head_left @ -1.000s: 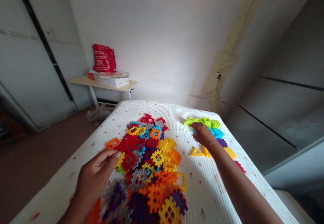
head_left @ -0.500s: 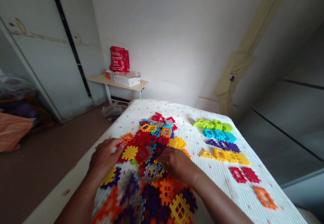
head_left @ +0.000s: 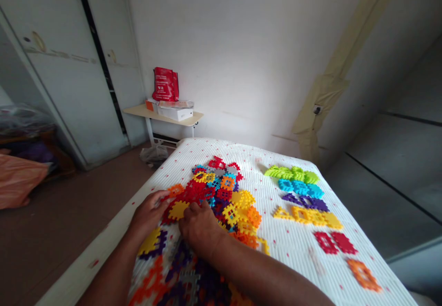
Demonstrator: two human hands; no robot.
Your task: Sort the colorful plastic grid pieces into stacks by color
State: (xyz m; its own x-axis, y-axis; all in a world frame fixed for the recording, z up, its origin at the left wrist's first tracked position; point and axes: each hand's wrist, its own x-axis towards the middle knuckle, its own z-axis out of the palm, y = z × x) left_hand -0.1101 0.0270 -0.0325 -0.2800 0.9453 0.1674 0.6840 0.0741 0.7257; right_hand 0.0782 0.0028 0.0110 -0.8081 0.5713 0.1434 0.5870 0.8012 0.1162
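Observation:
A heap of mixed plastic interlocking tiles [head_left: 221, 200] lies on a white ribbed mattress [head_left: 297, 250]. My left hand [head_left: 148, 214] rests on the heap's left side, fingers curled beside a solid yellow tile [head_left: 178, 209]. My right hand [head_left: 200, 225] lies on the heap's middle, fingers bent down onto the pieces next to that yellow tile; what they pinch is hidden. To the right lie sorted rows: green [head_left: 292, 173], blue [head_left: 300, 187], purple [head_left: 305, 200], yellow [head_left: 307, 215], red [head_left: 334, 243] and one orange tile [head_left: 363, 275].
A small beige table [head_left: 164, 114] with a red bag [head_left: 165, 84] and a white box stands by the far wall. Grey cupboard doors line the left. An orange bag [head_left: 17, 184] lies on the brown floor. The mattress's left edge is near my left arm.
My right hand came back from the green row at the far right to the heap, then slid left next to my left hand. The view turned left.

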